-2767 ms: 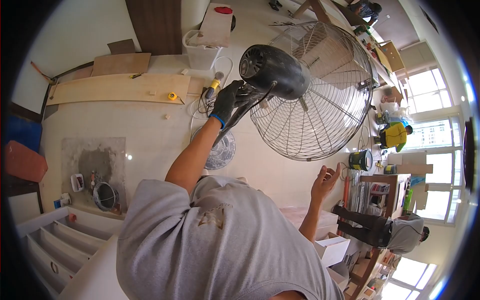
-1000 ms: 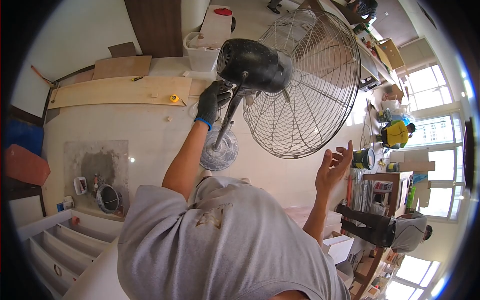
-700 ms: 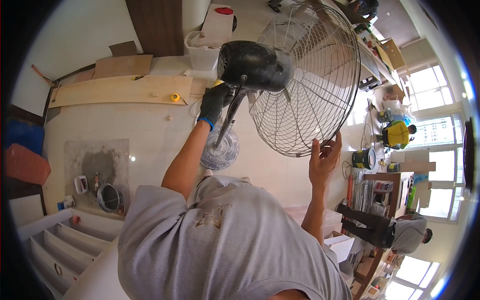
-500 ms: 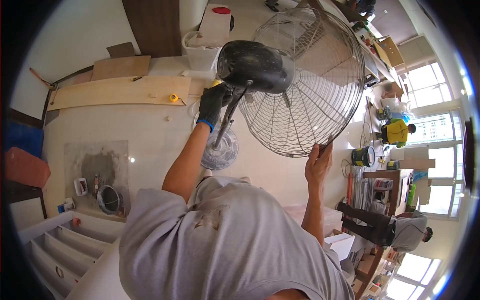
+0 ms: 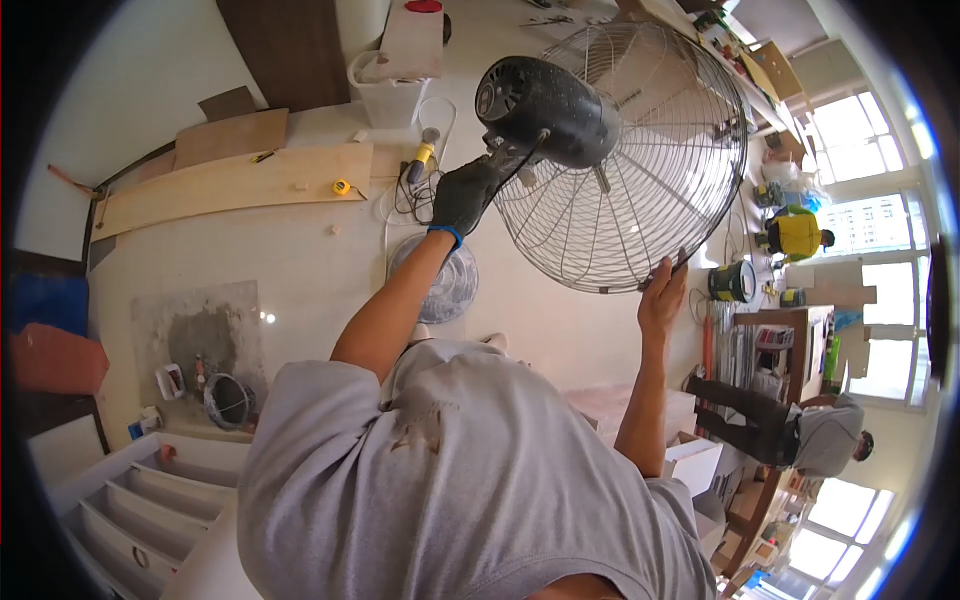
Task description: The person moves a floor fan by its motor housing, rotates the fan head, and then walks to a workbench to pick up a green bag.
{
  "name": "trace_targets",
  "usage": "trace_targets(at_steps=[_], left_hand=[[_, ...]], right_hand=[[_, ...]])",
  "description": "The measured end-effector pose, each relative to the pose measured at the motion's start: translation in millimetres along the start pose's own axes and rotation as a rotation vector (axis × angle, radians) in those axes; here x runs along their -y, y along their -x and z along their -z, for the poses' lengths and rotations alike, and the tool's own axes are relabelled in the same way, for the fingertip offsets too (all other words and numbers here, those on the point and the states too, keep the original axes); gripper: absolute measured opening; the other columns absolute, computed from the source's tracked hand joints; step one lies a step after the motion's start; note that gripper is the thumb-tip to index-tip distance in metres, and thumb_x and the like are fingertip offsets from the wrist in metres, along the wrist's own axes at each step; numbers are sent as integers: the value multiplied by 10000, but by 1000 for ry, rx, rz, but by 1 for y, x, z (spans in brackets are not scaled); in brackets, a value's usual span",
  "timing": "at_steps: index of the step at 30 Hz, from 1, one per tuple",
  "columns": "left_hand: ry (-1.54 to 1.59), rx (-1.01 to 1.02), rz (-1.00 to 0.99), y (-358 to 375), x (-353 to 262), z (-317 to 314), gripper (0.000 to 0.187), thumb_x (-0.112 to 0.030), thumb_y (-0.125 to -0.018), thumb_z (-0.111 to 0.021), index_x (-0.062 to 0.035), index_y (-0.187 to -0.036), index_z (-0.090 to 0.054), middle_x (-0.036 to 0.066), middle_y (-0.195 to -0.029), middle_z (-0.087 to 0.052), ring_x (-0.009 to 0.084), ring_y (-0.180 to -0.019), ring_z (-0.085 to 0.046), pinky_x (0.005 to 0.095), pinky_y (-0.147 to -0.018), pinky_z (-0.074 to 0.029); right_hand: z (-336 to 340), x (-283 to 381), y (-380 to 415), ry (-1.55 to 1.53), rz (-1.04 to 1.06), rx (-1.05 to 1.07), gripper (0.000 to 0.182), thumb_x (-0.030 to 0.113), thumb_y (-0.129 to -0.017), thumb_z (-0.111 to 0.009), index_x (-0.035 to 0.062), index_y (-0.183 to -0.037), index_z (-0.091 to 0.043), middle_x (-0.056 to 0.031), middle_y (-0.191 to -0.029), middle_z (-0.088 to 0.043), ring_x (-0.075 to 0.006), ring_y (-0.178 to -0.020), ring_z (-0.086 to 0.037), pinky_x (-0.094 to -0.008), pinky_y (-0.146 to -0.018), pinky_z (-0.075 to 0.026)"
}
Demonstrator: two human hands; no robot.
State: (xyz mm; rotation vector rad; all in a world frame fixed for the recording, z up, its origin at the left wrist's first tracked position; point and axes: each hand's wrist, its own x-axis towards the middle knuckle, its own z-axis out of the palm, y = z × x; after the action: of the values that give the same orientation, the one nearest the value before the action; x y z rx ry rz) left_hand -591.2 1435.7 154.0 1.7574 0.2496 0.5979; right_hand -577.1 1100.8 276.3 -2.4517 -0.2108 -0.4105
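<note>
A large pedestal fan with a black motor housing [image 5: 548, 110] and a round wire cage [image 5: 630, 160] is between my hands. My left hand [image 5: 465, 198], in a black glove with a blue cuff, is closed around the fan's neck below the motor. My bare right hand [image 5: 662, 295] grips the near rim of the cage, its fingertips partly hidden behind the wires. Beneath my left forearm, the dusty round base [image 5: 450, 285] shows on the floor; my arm and glove hide whatever joins it to the neck.
On the floor to the left lie a wooden board [image 5: 230, 185], a yellow tape measure [image 5: 341, 187] and a yellow-and-black power tool [image 5: 421, 160] with its cable. A white bin [image 5: 392, 100] stands beyond. Two people [image 5: 798, 236] work at the right, near a black bucket [image 5: 732, 281].
The fan head has shifted to the right and tilted, with both hands moving along. My left hand has come away from over the power tool, which now shows.
</note>
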Motion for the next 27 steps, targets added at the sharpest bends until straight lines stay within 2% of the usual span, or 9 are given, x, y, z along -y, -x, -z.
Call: trace_targets(at_steps=[3,7,10,11,14,15,19,23,27], left_hand=[[-454,-92,-368,-2,-2,-13,124,-167,-871,-570,-90,-937,-642,147,-900,-662,322,-806,-651,422,-716,-523],[-574,-14,-473,-6,7,-13,126,-158,-877,-580,-92,-956,-651,143,-930,-672,330,-833,-654,432,-733,-527],[-277,38,-401,-9,15,-17,161,-162,-851,-606,-98,-984,-671,147,-932,-679,310,-832,-658,414,-753,-530],[216,109,19,-10,14,-17,273,-152,-907,-630,15,-1122,-650,95,-947,-708,175,-826,-690,274,-760,-577],[567,59,386,-4,-15,-14,279,-173,-933,-606,40,-1110,-646,94,-894,-707,165,-747,-688,264,-727,-575],[513,61,392,-4,-16,-14,274,-164,-927,-603,34,-1112,-647,88,-875,-707,164,-738,-689,260,-718,-571],[622,51,430,5,-20,-16,256,-191,-928,-609,14,-1068,-673,47,-862,-690,112,-744,-647,240,-699,-542],[491,135,341,6,-26,-16,245,-185,-924,-603,2,-1065,-675,34,-840,-678,107,-725,-632,240,-679,-533],[483,171,419,12,-48,-21,260,-182,-907,-573,0,-1065,-671,29,-829,-661,99,-695,-600,251,-663,-523]], right_hand=[[3,-6,-6,54,-55,8,500,287,-1017,-418,-118,-1309,-439,-334,-1108,-601,-501,-1032,-560,-504,-879,-437],[0,-13,-7,25,-71,-24,492,288,-1011,-421,-116,-1290,-452,-349,-1116,-586,-493,-1050,-557,-487,-899,-438],[-13,-46,-9,67,18,-112,459,266,-1020,-411,-79,-1321,-442,-173,-831,-600,-285,-746,-591,-388,-656,-480],[-16,-50,-10,84,44,-139,445,253,-1022,-403,-70,-1327,-438,-139,-774,-607,-246,-684,-602,-367,-609,-491],[-3,-29,-8,-65,-151,-13,460,251,-1006,-425,-88,-1317,-440,-235,-891,-649,-385,-822,-635,-440,-730,-494],[-9,-47,-9,-71,-90,-50,437,238,-1010,-423,-79,-1309,-449,-181,-789,-633,-329,-725,-626,-407,-660,-492],[-19,-81,-20,-33,26,-83,409,241,-1020,-397,-67,-1281,-465,-199,-858,-653,-335,-775,-644,-421,-696,-503],[-36,-127,-27,-103,-87,-97,420,272,-1028,-374,-34,-1303,-455,-188,-956,-666,-312,-804,-654,-394,-722,-524],[-30,-150,-28,-261,-182,24,447,330,-1039,-355,-15,-1305,-454,-136,-967,-666,-195,-668,-624,-312,-573,-507]])
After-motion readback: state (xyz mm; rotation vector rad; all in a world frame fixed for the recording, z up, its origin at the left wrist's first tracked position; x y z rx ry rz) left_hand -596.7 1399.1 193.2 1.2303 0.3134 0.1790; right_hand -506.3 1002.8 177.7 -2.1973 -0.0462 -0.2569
